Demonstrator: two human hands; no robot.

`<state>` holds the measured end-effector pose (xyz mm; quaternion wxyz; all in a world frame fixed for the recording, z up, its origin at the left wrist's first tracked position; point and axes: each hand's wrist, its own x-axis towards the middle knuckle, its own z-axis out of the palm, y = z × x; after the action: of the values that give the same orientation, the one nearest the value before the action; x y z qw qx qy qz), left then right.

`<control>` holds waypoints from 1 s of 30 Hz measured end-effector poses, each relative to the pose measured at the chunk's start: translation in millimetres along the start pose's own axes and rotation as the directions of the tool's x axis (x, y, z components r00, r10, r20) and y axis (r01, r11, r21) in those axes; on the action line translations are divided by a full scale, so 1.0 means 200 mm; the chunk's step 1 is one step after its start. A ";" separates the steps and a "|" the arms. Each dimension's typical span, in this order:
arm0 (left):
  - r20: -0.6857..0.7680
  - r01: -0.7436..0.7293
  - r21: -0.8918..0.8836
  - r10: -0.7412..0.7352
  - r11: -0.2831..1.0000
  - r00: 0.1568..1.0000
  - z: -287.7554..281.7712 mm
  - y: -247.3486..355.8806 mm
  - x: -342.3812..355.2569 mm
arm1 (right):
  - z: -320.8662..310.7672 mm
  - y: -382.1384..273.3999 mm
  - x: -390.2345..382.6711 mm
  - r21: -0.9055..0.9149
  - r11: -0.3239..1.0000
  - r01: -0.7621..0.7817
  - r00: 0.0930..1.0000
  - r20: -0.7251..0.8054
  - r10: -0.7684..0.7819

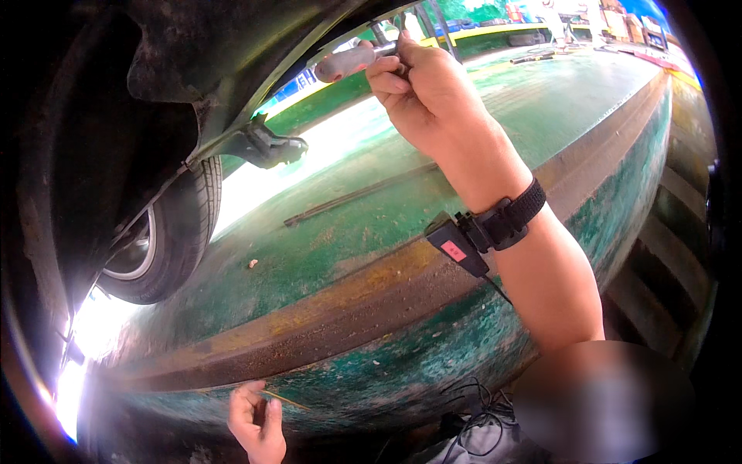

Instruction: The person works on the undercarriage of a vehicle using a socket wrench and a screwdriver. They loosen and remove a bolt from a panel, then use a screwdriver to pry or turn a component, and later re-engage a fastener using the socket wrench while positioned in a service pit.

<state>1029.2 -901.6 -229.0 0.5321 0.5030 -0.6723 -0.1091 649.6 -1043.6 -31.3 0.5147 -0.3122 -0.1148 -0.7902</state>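
Note:
Overhead, beneath a dark vehicle underside [166,62], my right hand [417,89] is closed on a grey cylindrical tool [340,63], whose rounded end points left, beside a dark vertical fitting. My left hand [255,414] is low in the view by the rusty pit edge [309,329], palm partly turned up, fingers loosely curled and apart with nothing visible in them. A black strap with a small box [460,251] and a cable is on my right forearm.
A wheel [185,232] and a dark bracket [270,147] are at left. A long thin bar [355,193] lies on the green floor [541,100]. Steps [649,263] descend at right. Shelving and boxes [610,23] stand in the distance, and loose cables [471,410] hang below.

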 end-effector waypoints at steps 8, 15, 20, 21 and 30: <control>0.028 0.158 0.103 -0.162 0.982 0.986 -0.05 -0.01 -0.06 | 0.01 0.03 -0.03 -0.510 0.838 0.194 0.975 0.006 -0.223; 0.030 0.190 0.001 -0.190 0.982 0.981 -0.07 -0.09 -0.12 | -0.09 -0.02 0.04 -0.228 0.972 0.049 0.987 0.159 -0.012; 0.032 0.193 0.068 -0.196 0.979 0.980 -0.07 -0.07 -0.13 | -0.02 0.02 -0.02 -0.476 0.855 0.204 0.979 0.099 -0.178; 0.020 0.200 0.053 -0.202 0.978 0.979 -0.07 -0.07 -0.13 | -0.01 0.01 -0.02 -0.458 0.871 0.177 0.984 0.076 -0.160; 0.134 -0.077 -0.075 0.087 0.994 0.987 0.07 0.21 0.07 | -0.05 -0.15 0.09 -0.317 0.940 -0.126 0.953 0.225 0.204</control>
<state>994.7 -897.3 -197.5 0.5060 0.4475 -0.7230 -0.1445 614.4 -1048.5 -24.9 0.5076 -0.4936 -0.0322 -0.7054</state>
